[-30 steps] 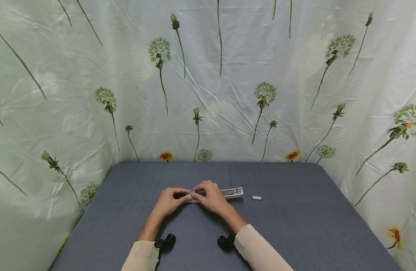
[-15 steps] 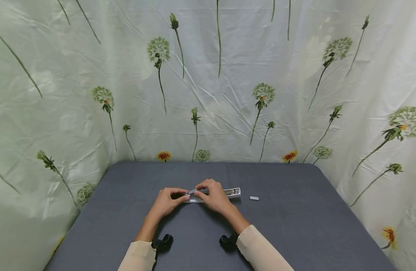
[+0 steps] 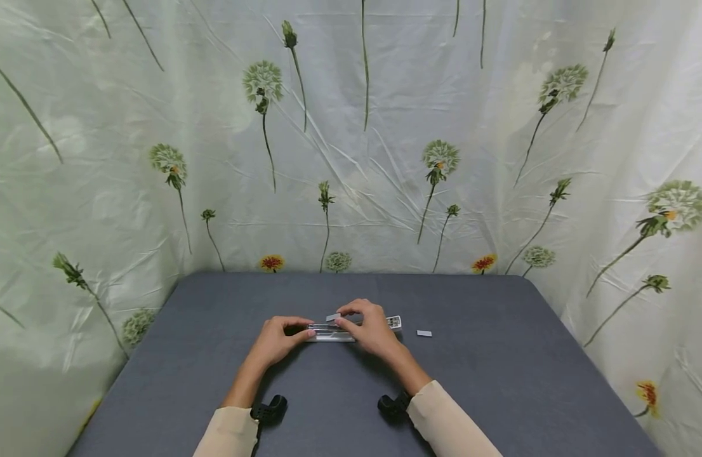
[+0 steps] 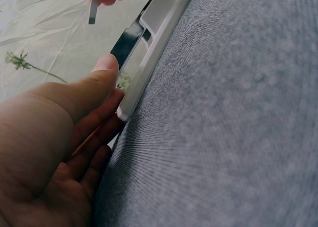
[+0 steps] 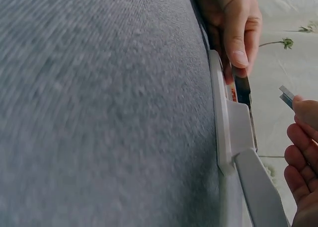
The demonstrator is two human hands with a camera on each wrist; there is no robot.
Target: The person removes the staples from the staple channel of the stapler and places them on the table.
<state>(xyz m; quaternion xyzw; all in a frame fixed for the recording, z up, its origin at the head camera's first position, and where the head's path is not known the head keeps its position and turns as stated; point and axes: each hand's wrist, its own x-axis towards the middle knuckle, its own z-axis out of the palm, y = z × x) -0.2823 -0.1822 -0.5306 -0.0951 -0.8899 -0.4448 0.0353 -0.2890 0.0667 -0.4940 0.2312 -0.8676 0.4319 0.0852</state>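
Note:
An opened white stapler lies across the table, its top arm swung back to the right. At its left end my left hand pinches the dark metal staple magazine, thumb on one side and fingers on the other. My right hand holds a short silver strip of staples between thumb and fingertips, raised just above the stapler and apart from it. In the right wrist view the strip shows a channel-like shape. Part of the stapler's arm is hidden behind the right hand in the head view.
A second small silver strip lies flat on the grey table, to the right of the stapler. Behind the table hangs a pale curtain printed with flowers. Black wrist straps sit on both forearms.
My right hand has lifted the strip of staples up from the magazine and away to the right. The left hand keeps its hold on the stapler. The head view has shifted slightly.

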